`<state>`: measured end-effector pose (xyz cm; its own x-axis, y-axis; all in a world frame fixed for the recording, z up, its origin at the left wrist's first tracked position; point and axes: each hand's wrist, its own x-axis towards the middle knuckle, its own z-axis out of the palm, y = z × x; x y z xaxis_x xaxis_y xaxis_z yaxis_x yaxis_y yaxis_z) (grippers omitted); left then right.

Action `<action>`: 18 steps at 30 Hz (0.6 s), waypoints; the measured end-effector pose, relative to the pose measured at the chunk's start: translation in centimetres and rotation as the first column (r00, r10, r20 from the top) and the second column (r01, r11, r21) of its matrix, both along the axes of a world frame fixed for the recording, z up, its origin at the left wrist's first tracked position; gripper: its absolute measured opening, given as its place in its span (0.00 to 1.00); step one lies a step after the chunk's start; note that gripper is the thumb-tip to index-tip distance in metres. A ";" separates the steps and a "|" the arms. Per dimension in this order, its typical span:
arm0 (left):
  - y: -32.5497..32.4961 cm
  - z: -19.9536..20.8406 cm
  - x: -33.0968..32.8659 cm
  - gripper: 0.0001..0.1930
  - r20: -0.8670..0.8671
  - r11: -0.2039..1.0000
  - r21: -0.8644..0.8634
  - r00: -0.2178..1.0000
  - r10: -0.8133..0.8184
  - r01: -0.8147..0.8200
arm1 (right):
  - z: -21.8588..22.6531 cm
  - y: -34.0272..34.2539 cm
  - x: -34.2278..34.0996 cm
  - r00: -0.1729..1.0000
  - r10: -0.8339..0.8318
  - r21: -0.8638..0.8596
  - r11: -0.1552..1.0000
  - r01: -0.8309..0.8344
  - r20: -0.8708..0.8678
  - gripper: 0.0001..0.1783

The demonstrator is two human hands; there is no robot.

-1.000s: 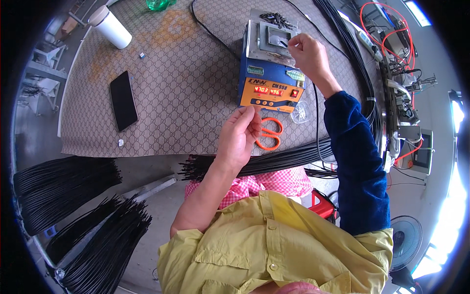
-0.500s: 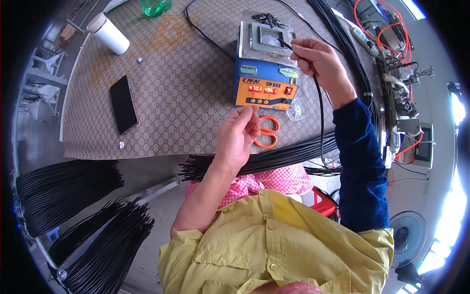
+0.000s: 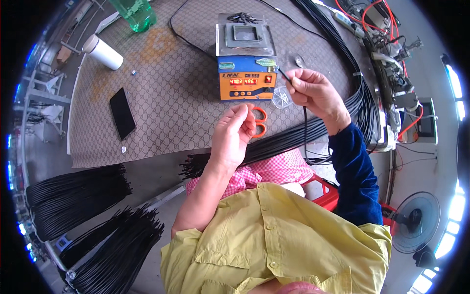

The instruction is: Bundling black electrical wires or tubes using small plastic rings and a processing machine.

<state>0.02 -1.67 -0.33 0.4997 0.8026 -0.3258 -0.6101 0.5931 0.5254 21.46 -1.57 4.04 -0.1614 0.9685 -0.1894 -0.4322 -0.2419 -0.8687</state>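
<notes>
My right hand [image 3: 313, 93] pinches a black cable [image 3: 285, 76] near its tip, which points up and left beside the solder pot [image 3: 246, 78]. The cable's length hangs from that hand toward the table edge. The solder pot is a blue and orange box with red lit digits and a square metal well [image 3: 246, 33] on top. My left hand [image 3: 232, 132] is closed, thumb against fingers, in front of the pot; whatever it may hold is too small to make out. Orange-handled scissors [image 3: 264, 114] lie just beside its fingers, their blades hidden.
A long bundle of black cables [image 3: 289, 142] runs along the table's near and right edges. More cable bundles [image 3: 78, 198] hang at the left. A phone [image 3: 122, 113], a white cup [image 3: 104, 53], a green bottle [image 3: 139, 17] and a small clear dish [image 3: 281, 98] are on the table.
My right hand has drawn the cable tip away from the pot's well, down to the pot's right side. My left hand stays closed near the scissors. The whole view has shifted slightly.
</notes>
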 end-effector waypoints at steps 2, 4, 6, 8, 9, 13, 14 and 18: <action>-0.6 0.2 0.2 0.09 -0.014 1.000 0.004 1.000 -0.019 0.019 | -0.3 -1.5 0.2 0.999 -0.021 -0.001 1.000 0.021 -0.025 0.08; -1.1 0.5 0.4 0.09 -0.017 0.999 0.007 0.999 -0.043 0.043 | -0.2 -2.8 0.1 0.998 -0.060 -0.006 0.998 0.060 -0.008 0.07; -1.6 0.7 0.6 0.09 -0.015 0.996 0.034 0.997 -0.077 0.077 | -0.6 -3.9 0.3 0.997 -0.081 -0.010 0.997 0.081 -0.012 0.07; -2.2 1.1 1.0 0.09 -0.021 0.995 0.049 0.996 -0.082 0.083 | -0.9 -4.8 0.5 0.995 -0.098 -0.018 0.995 0.097 -0.036 0.08; -2.4 1.3 1.2 0.09 -0.024 0.995 0.057 0.996 -0.084 0.085 | -1.1 -5.3 0.6 0.994 -0.098 -0.015 0.995 0.098 -0.052 0.08; -3.4 1.4 1.7 0.09 -0.033 0.991 0.050 0.991 -0.126 0.128 | -1.3 -7.3 1.3 0.988 -0.120 -0.006 0.993 0.119 -0.094 0.08; -3.7 1.3 1.8 0.09 -0.045 0.991 0.041 0.991 -0.129 0.131 | -1.4 -7.7 1.5 0.987 -0.125 -0.005 0.992 0.125 -0.103 0.08; -4.8 0.1 1.8 0.09 -0.061 0.984 0.023 0.982 -0.177 0.179 | -1.6 -9.3 2.0 0.980 -0.171 -0.031 0.985 0.169 -0.102 0.08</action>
